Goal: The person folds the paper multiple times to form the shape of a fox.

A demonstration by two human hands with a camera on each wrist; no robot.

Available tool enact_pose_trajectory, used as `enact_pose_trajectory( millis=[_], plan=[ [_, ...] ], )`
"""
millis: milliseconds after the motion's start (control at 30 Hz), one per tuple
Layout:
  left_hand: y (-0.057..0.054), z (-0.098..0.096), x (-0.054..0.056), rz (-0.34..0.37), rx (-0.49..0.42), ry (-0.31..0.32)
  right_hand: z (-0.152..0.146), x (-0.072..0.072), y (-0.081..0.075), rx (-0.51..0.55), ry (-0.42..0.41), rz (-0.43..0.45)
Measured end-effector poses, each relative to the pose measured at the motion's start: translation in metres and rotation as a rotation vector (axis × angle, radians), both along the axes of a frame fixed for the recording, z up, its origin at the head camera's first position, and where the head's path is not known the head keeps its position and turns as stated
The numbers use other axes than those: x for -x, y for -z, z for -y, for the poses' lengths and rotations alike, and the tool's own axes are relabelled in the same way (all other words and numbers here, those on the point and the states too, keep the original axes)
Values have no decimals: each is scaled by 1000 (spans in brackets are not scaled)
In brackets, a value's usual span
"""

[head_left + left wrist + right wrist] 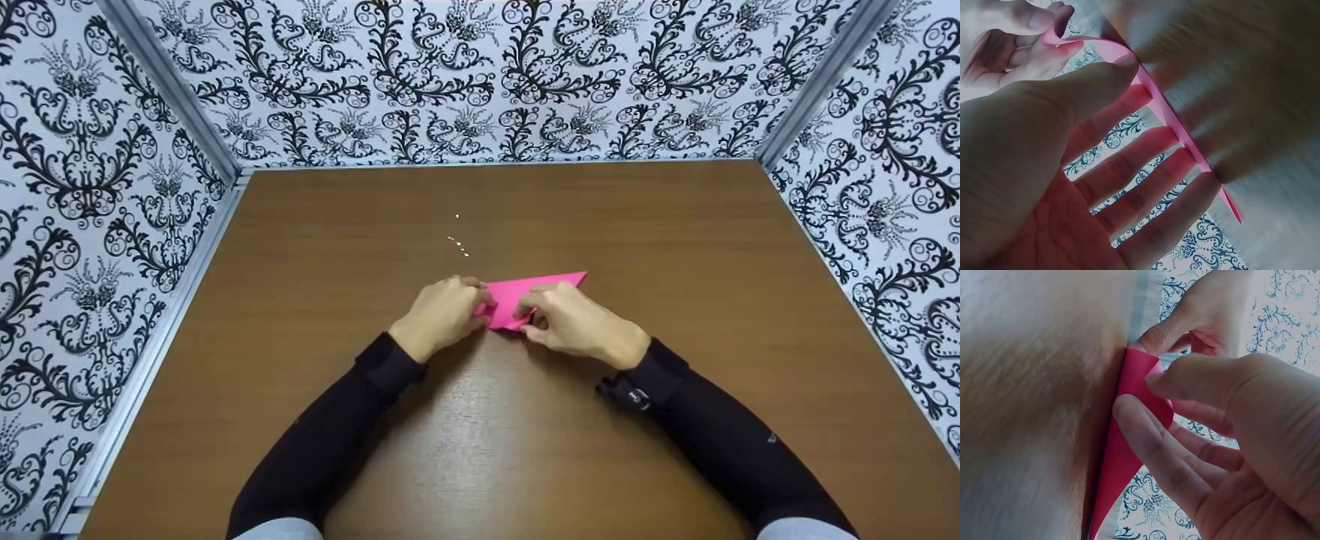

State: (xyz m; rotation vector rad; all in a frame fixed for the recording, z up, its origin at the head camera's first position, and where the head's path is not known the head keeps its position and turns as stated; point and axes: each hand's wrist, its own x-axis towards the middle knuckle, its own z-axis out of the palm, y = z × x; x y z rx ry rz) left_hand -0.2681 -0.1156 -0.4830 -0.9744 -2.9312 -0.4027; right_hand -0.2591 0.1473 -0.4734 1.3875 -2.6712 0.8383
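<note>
A folded sheet of bright pink paper [508,298] lies on the table between both hands, its pointed end to the right. My left hand [442,315] pinches the paper's left end; in the left wrist view its thumb and fingertips sit along the thin pink edge [1231,205]. With thumb and fingers, my right hand [574,319] grips the near side of the paper. The right wrist view shows a layer of the pink paper [1123,450] curling up between that thumb and the fingers. The fingers partly hide the fold.
A brown wooden table [337,225] spreads around the hands. Several tiny pale flecks [459,244] lie beyond the paper. Patterned panels [480,82] with metal frame bars [172,90] stand at the back and both sides.
</note>
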Motion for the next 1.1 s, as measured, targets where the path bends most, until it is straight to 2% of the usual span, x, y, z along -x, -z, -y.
enact_pose_trajectory(
  millis=[200, 533, 800, 1100],
  plan=[
    [0, 0, 0, 3, -7, -1, -2, 0, 0, 29, -18, 110],
    [0, 0, -1, -5, -23, 3, -2, 4, 3, 23, 19, 45],
    [-1, 0, 0, -1, 3, -17, -1, 6, 1, 8, 52, 76],
    [-1, 1, 1, 2, -19, -15, 0, 8, -1, 10, 89, 120]
  ],
)
